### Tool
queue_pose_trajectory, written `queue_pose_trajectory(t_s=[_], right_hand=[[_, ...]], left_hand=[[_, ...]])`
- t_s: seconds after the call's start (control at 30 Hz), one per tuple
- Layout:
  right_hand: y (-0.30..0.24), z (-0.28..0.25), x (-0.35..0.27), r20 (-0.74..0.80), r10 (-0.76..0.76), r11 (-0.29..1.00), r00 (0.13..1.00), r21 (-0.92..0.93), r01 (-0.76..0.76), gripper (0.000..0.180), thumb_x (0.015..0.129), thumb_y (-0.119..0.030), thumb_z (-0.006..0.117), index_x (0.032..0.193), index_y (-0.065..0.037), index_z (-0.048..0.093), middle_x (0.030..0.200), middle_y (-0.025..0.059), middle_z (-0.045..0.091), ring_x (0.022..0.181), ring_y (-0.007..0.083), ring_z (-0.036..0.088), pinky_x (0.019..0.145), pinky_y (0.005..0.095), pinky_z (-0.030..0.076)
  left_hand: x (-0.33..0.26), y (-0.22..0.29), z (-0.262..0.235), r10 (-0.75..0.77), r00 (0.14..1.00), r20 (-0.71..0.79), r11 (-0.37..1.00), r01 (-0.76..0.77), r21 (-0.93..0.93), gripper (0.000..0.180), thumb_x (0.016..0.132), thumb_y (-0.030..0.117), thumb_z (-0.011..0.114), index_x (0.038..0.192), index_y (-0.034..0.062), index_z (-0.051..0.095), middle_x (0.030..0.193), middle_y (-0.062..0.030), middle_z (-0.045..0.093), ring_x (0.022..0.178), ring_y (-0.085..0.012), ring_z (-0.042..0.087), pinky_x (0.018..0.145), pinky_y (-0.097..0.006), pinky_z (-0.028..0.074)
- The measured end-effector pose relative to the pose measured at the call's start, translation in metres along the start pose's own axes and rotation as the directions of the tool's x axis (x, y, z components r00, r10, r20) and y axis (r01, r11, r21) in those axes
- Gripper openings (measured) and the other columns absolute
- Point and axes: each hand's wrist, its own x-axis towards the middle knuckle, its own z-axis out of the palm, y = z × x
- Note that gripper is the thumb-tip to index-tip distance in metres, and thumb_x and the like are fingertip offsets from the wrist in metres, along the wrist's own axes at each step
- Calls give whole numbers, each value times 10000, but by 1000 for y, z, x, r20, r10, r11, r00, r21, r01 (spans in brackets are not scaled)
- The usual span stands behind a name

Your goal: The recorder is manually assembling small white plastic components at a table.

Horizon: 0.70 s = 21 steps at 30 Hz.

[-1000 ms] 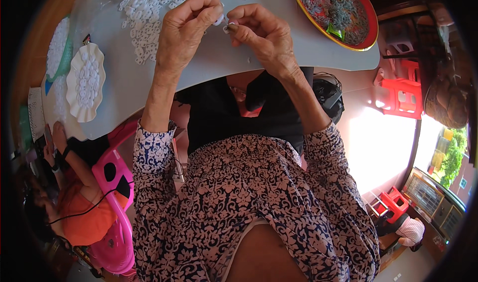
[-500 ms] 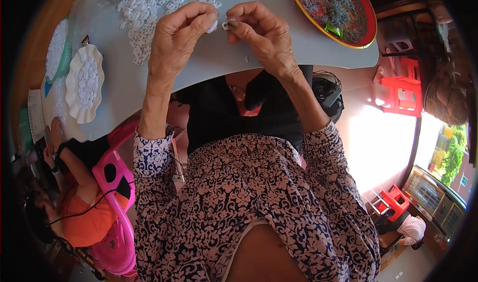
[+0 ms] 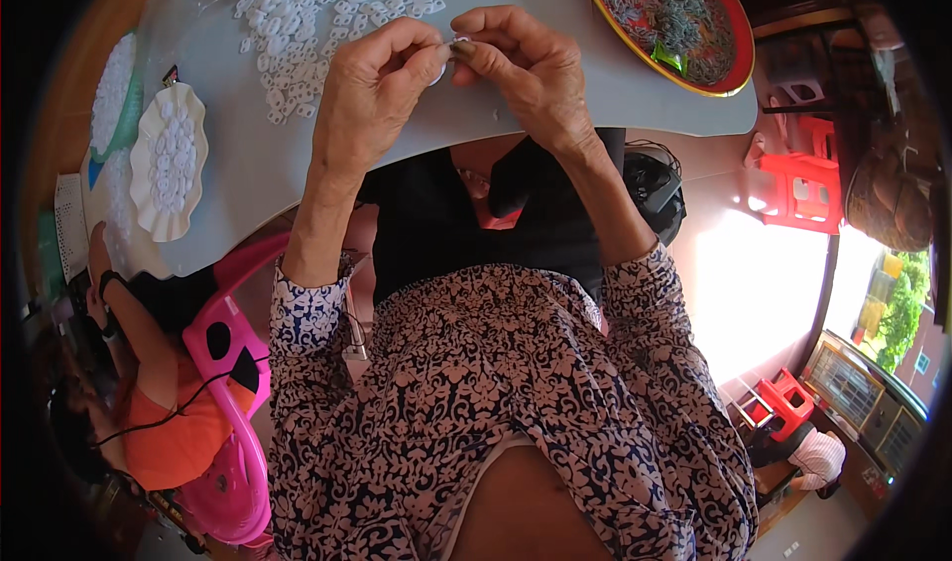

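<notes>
Over the table's front part my left hand (image 3: 372,95) and my right hand (image 3: 535,75) meet, thumbs and fingertips pinched together. A small white plastic piece (image 3: 437,73) shows at the fingertips of my left hand. Between the fingers of the right hand there is a second small white piece (image 3: 459,41), mostly covered by the thumb and finger. Just beyond my left hand lies a loose pile of white oval plastic pieces (image 3: 288,31) with holes in them.
A red round tray (image 3: 739,26) with many small grey metal parts and a green packet (image 3: 670,58) stands at the far right. To the left are a scalloped cream dish (image 3: 144,179) of white pieces and a green basket (image 3: 129,115). Beside a pink chair (image 3: 213,343) sits a person in orange (image 3: 183,432).
My left hand has moved right, bringing its white piece up to the right hand, so the fingertips now meet. The right hand stays nearly in place. The person at left has shifted an arm.
</notes>
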Motion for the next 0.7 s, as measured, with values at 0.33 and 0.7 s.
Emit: queue_pose_trajectory(t_s=[0.33,0.7], right_hand=[[-2,4,-2,-8,-61,985,998,-160,59,191,900,-61,553,1067,27,520,822,80,647,713,102,624,664,220,509],[-3,2,-1,17,2,985,1000,-170,1,165,892,-108,581,1002,14,600,783,51,653,661,80,601,625,220,499]], left_hand=[[1,5,1,38,999,3,997,-38,71,95,855,107,593,814,23,576,631,57,490,567,-20,408,493,-184,332],[0,-5,1,-18,999,-34,995,15,-100,143,874,163,602,852,22,608,671,65,499,569,-7,383,483,-172,308]])
